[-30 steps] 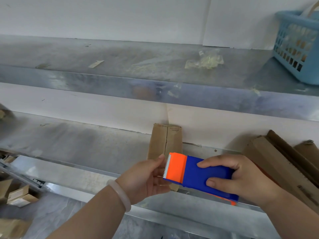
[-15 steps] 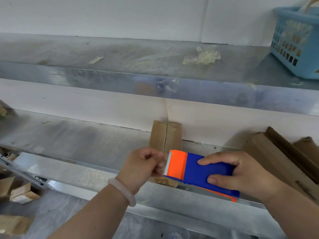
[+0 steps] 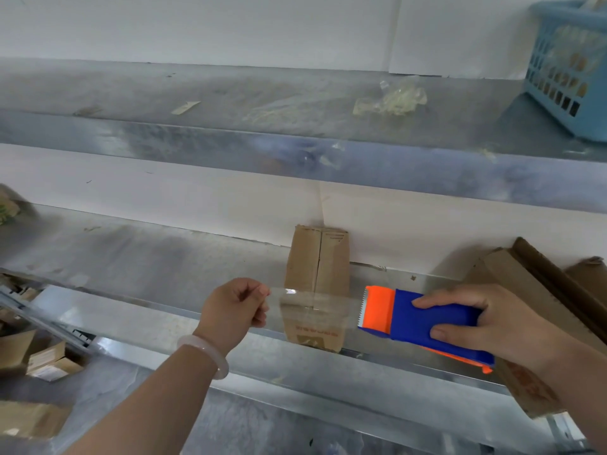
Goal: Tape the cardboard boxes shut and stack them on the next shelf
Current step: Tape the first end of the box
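Lower metal shelf (image 3: 147, 257) w/ cardboard box (image 3: 316, 257) + leaning cartons (image 3: 525, 280) rt; upper shelf (image 3: 230, 93) w/ blue basket (image 3: 568, 70), plastic wad (image 3: 394, 100).

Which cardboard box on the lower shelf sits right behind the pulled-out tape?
The narrow brown cardboard box sitting alone mid-shelf, centre seam on top; the larger brown cardboard boxes lie at far right, by the right hand.

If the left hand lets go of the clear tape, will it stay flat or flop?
Probably flop: the tape looks thin and see-through, and seems flat only because the left hand and the dispenser in the right hand pull it tight. It is likely light, so it might curl and stick to itself or the box behind.
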